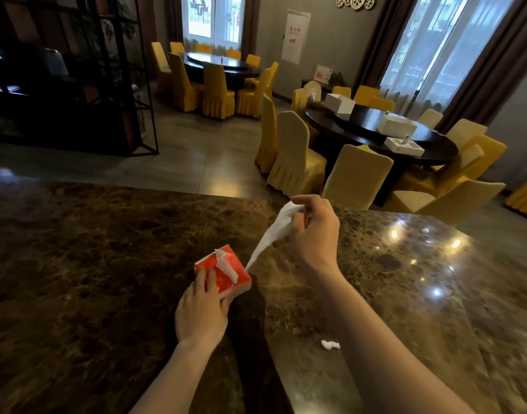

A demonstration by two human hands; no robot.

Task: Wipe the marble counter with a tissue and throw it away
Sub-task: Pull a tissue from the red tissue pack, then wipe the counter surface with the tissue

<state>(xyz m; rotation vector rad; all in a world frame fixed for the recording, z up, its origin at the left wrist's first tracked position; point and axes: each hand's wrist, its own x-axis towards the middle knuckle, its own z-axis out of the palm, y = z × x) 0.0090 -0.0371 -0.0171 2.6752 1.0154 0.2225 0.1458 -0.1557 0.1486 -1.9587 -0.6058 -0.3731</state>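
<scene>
The right hand is pinching a white tissue between its fingertips, lifted above the marble tabletop, its tail trailing down toward the red tissue pack. The left hand is pressing flat on that pack, fingers spread, pinning it to the stone. Another sheet is poking from the pack's slot; should the tail be snagging it, extra sheets could be coming out. A small white scrap is lying near the right forearm. No bin is showing; covered chairs are standing beyond the tabletop's far edge.
</scene>
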